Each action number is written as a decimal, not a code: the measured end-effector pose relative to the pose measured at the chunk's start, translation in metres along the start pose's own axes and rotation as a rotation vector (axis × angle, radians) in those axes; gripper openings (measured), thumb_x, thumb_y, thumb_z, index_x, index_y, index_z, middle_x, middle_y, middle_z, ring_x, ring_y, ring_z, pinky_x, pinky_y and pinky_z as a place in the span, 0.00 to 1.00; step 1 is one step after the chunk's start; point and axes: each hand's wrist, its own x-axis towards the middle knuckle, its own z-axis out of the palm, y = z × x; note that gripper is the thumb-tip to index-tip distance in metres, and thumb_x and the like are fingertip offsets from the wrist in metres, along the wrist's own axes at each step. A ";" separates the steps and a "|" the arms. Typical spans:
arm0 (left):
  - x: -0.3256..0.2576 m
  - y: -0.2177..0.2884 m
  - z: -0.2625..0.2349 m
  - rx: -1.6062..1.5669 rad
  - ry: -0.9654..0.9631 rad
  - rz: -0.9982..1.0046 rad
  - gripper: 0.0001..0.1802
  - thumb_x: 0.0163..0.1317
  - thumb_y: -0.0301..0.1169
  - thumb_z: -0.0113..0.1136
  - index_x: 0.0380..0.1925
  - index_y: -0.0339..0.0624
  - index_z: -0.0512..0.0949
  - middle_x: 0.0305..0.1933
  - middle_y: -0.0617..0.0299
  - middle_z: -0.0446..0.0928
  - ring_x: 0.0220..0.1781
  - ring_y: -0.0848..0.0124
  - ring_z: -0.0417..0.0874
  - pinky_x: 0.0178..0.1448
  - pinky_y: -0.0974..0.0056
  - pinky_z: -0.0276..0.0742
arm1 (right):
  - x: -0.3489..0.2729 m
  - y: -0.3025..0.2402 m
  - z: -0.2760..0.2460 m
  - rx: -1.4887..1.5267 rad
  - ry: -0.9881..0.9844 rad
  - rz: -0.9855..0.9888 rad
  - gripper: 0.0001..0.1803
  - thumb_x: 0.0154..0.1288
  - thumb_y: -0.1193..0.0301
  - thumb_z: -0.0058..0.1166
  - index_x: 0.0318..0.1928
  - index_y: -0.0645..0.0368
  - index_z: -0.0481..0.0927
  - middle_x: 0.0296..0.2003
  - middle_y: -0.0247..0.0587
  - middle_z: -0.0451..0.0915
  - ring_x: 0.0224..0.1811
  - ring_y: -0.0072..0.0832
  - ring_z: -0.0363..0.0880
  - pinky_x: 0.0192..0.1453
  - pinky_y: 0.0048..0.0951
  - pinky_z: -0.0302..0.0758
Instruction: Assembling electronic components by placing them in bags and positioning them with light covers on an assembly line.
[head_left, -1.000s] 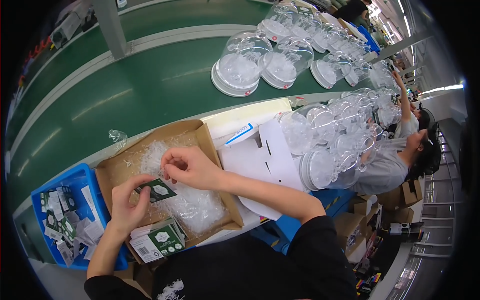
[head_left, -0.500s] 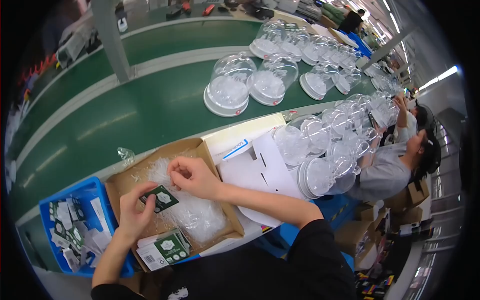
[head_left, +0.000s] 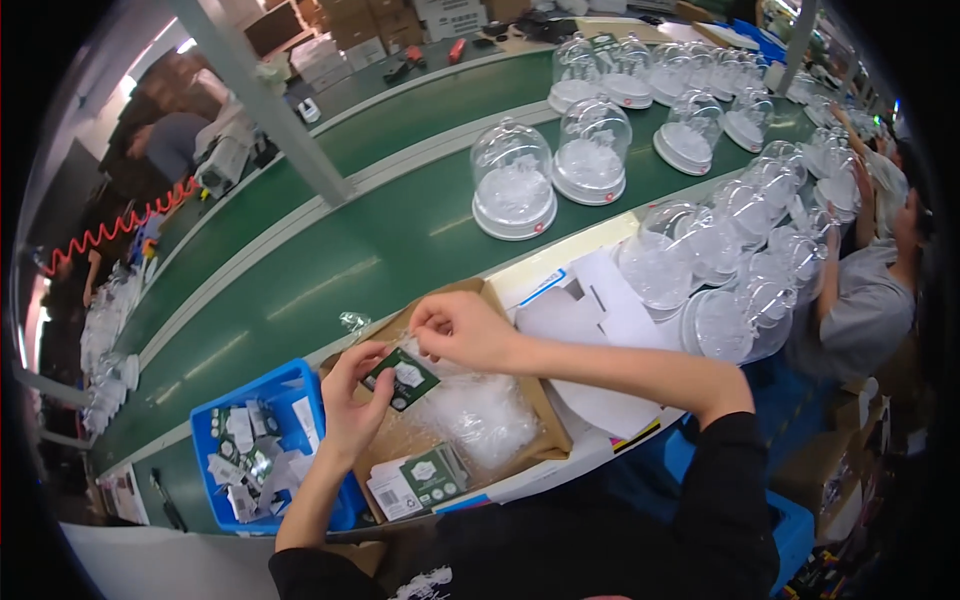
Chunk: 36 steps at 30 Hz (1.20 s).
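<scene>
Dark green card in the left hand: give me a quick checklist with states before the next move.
1. Left hand grips the small dark green card with a white emblem: ok.
2. Right hand pinches at the card's upper edge: ok; what it pinches: cannot tell.
3. Card held over the open brown cardboard box: ok.
4. Heap of clear plastic bags lies in the box within reach: ok.
5. Stack of matching green cards at the box's near edge: ok.
6. Blue plastic bin with finished pieces beside the left hand: ok.
</scene>
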 end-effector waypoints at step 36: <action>0.275 -0.043 0.094 -0.156 0.062 0.114 0.10 0.52 0.28 0.66 0.33 0.34 0.81 0.33 0.58 0.83 0.38 0.72 0.84 0.45 0.68 0.78 | 0.147 -0.062 -0.216 -1.126 0.340 -0.375 0.10 0.51 0.66 0.60 0.31 0.59 0.85 0.40 0.48 0.81 0.46 0.42 0.80 0.54 0.36 0.74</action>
